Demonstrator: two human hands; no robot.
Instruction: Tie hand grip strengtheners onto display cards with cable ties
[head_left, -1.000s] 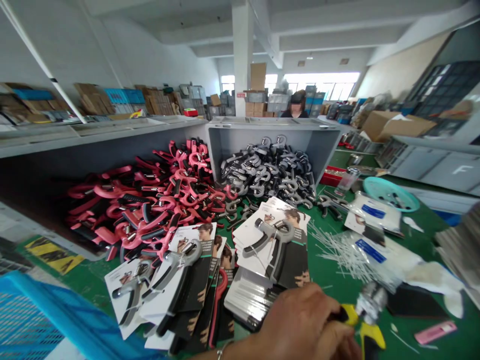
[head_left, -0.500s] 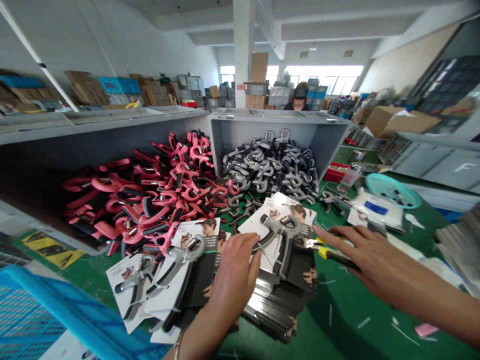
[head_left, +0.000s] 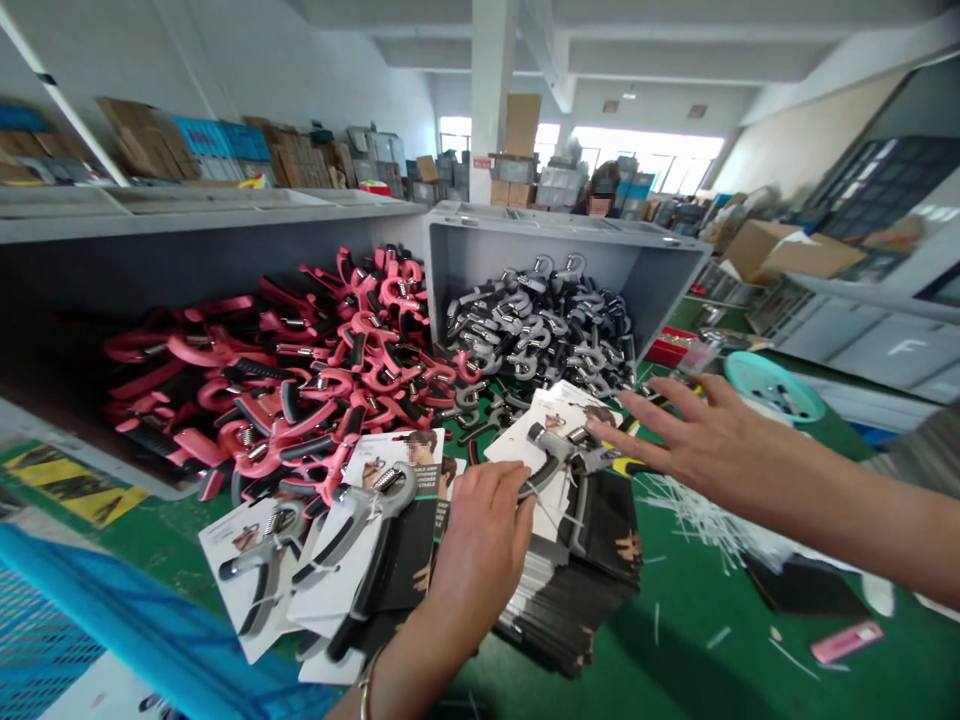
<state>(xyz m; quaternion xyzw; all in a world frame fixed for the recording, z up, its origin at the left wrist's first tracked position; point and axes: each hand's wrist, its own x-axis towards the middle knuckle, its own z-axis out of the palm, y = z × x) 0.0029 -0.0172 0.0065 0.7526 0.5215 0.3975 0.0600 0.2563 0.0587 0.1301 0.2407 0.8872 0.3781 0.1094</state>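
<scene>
a pale letter "f" stands on the grey crate [head_left: 892, 350] at right; the card print [head_left: 409, 480] is too small to read.

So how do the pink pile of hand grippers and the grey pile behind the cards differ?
The pink grippers sprawl in a wide, loose heap under the long grey shelf; the grey grippers are a smaller heap, mostly inside an open grey bin. The pink pile spills to the carded packs; the grey pile lies further back, with a few strays on the green table. Both have black grips and metal springs.
</scene>
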